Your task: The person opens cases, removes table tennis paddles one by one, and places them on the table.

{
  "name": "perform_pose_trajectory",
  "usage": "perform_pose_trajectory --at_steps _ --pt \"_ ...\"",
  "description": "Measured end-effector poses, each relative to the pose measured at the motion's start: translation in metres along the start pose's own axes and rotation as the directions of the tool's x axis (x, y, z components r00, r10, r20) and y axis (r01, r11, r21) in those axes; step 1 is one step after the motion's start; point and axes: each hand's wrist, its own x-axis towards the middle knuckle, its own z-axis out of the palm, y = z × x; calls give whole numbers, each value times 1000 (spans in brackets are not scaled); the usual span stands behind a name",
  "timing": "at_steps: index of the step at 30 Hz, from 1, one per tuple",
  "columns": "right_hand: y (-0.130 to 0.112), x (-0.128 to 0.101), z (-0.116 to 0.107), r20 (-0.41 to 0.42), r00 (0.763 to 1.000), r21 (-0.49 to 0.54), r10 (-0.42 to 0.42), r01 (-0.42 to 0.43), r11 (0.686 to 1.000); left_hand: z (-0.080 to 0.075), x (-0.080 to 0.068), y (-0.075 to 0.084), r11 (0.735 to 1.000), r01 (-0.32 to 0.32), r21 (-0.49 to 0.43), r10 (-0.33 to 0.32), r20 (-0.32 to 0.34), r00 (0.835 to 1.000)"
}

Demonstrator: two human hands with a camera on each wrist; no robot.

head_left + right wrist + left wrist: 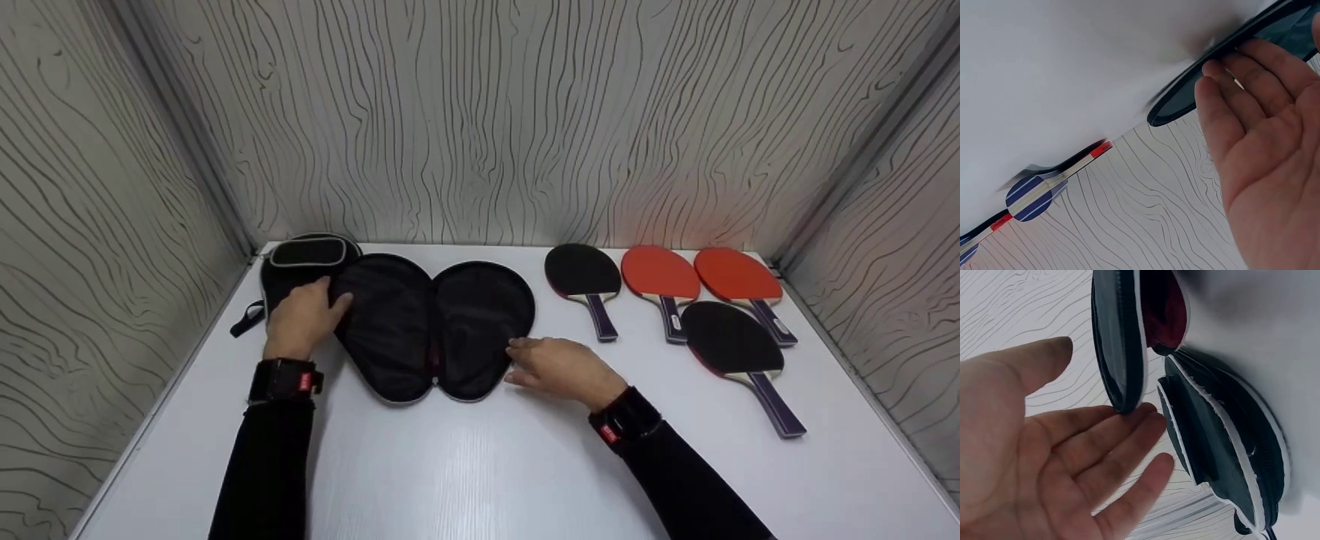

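An unzipped black paddle case (pixel 390 322) lies spread with both halves facing up on the white table. Its left half is raised off the table in the left wrist view, with dark red fabric (pixel 1165 312) under it. My left hand (pixel 302 319) is at that half's outer edge, fingers extended and touching its rim, thumb apart. My right hand (pixel 566 369) touches the right half's outer edge with nearly straight fingers (pixel 1264 73). Beside the left hand, a second black case (pixel 311 253) with a pale-edged pocket lies partly behind the first.
On the right lie two table tennis paddles with black faces up, one farther back (pixel 583 270) and one nearer (pixel 735 337), and two red-faced paddles (pixel 660 271). The second case's strap (pixel 247 319) sticks out left. Patterned walls (pixel 480 127) enclose the back and sides.
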Motion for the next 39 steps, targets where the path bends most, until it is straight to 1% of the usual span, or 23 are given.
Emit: perform_pose_trajectory --at_steps 2,6,9,12,16,21,25,32,37,39 --pt "2 0 0 13 1000 19 3 -4 1000 0 0 2 1000 -17 -6 17 -24 1000" --pt "4 0 -1 31 1000 46 -4 2 999 -2 -1 8 998 -56 -30 53 -95 994" --pt "5 0 -1 39 999 69 -10 8 998 -5 -1 14 994 -82 -70 72 -137 988" --pt "7 -1 0 40 999 87 -16 13 996 -7 -1 22 987 -107 -120 86 -165 982" --pt "7 -1 0 33 999 94 -23 20 995 -6 -2 34 975 -139 -171 109 -173 979" --pt "6 -1 0 28 999 77 -28 25 997 -5 -7 51 966 -170 -195 139 -162 977" --pt "6 -2 -1 30 999 66 -26 24 998 -4 -12 66 961 -214 -173 185 -167 968" --pt "7 -2 -1 23 999 70 -25 24 997 1 -27 96 949 -308 -72 294 -155 943" --pt "9 -3 -1 25 999 87 -26 23 996 9 -35 115 940 -340 -28 333 -129 934" --pt "10 -4 -1 21 999 97 -30 28 995 13 -38 123 936 -351 -6 348 -133 928"
